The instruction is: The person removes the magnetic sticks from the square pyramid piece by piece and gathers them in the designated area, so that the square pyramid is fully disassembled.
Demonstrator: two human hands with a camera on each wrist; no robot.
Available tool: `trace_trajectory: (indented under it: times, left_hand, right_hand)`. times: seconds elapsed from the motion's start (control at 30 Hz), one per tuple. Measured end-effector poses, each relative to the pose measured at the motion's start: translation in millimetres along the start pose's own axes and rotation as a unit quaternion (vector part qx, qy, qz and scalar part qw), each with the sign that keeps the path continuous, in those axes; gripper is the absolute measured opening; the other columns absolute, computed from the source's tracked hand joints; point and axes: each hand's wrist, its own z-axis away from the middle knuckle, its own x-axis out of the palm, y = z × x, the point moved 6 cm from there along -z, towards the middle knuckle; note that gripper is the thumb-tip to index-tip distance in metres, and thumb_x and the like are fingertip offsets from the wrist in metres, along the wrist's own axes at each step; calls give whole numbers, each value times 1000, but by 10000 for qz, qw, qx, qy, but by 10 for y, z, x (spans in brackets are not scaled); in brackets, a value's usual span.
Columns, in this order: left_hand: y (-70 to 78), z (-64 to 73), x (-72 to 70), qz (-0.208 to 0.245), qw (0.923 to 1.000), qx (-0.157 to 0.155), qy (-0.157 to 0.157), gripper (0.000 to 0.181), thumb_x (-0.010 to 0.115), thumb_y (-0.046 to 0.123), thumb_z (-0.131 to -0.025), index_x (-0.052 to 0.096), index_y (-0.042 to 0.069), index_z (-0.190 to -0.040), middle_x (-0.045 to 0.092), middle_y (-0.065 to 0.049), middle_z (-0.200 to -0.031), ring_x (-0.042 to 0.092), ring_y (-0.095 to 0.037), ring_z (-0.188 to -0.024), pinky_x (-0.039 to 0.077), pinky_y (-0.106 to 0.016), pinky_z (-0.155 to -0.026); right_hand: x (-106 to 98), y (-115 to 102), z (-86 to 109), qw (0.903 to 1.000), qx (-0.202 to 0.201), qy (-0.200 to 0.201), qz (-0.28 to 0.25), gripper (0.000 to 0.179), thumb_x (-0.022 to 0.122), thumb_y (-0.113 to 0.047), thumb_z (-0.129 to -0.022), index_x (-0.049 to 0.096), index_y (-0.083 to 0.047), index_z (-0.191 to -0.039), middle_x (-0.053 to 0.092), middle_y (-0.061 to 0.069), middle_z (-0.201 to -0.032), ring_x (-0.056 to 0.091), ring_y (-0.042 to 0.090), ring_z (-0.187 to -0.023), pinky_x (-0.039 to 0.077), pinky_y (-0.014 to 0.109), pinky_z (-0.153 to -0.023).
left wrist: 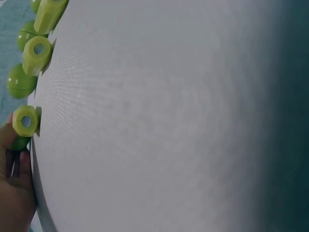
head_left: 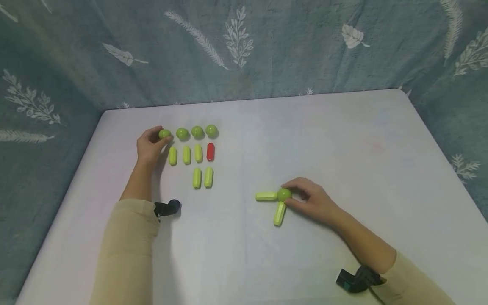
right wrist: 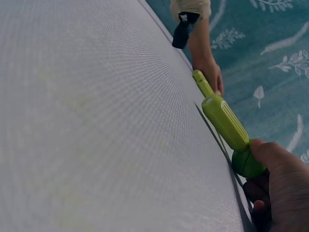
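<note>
My left hand [head_left: 148, 146] pinches a green ball [head_left: 165, 134] at the left end of a row of balls. In the left wrist view, a rod [left wrist: 25, 121] with a grey disc in its end partly covers that ball. Farther right, my right hand [head_left: 314, 201] holds another green ball [head_left: 284, 195] between thumb and fingers. Two yellow-green rods meet this ball: one rod [head_left: 266, 196] points left, the other rod [head_left: 279, 214] points toward me. The right wrist view shows a rod [right wrist: 224, 123] meeting the held ball [right wrist: 248, 163].
Three more green balls [head_left: 197, 132] continue the back row. Before them lie three yellow-green rods [head_left: 187, 155] and a red rod [head_left: 210, 151], with two more rods [head_left: 197, 178] nearer me. Leaf-patterned cloth [head_left: 267, 55] hangs behind the white table [head_left: 324, 135].
</note>
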Motion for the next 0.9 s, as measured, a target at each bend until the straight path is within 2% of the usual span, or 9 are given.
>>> trace_trajectory:
  times: [0.13,0.3,0.5,0.57,0.7,0.8,0.9]
  left_hand:
    - [-35,26,-30,23,9999,-99,-8,65,66,34,-88,37,18,-144,38,-4,-149,38,-17,-136,33,-25,-108]
    - [-52,43,-57,90,9999,-23,-69,71,68,37,-86,35,16,-145,37,-5,-149,38,-17,-135,34,-23,-107]
    - [-126,141,-149,431,9989,-104,171,66,67,32,-87,38,16,-144,40,-4,-147,40,-13,-134,35,-18,-104]
    - [-168,218,-171,398,9987,-82,305,63,66,33,-88,39,17,-143,42,-3,-146,41,-12,-133,36,-17,-103]
    - [-220,450,-162,327,9970,149,685,59,64,34,-89,42,16,-141,47,-3,-141,45,-13,-129,36,-18,-103]
    - [-211,649,-121,613,9927,424,949,56,66,30,-88,45,13,-137,50,-4,-137,47,-14,-126,37,-19,-102]
    - [-168,864,-46,808,9881,809,1027,52,68,24,-87,48,11,-134,53,-4,-132,48,-13,-123,37,-20,-102]
  right_hand:
    - [27,-2,-1,10000,38,-80,17,36,77,-8,-75,65,-9,-109,65,3,-104,55,10,-87,46,22,-66]
    - [26,-9,5,9999,78,-86,109,36,77,-10,-75,65,-9,-109,66,3,-104,56,10,-88,46,22,-66]
    - [15,3,5,9999,-49,-20,154,36,77,-8,-74,65,-9,-108,66,3,-102,55,10,-85,45,21,-65]
    - [16,4,5,9999,-87,-17,146,36,77,-8,-74,65,-8,-108,66,3,-102,55,10,-85,45,21,-65]
    - [18,-2,4,9998,-123,-18,156,36,77,-8,-74,65,-8,-108,66,4,-103,56,10,-86,45,21,-65]
    - [15,-9,2,9999,-98,-13,141,36,77,-8,-74,65,-8,-108,66,4,-102,55,10,-85,45,21,-64]
    - [12,-15,1,9999,-64,-16,128,36,78,-8,-74,66,-8,-108,66,3,-102,55,10,-84,45,21,-64]
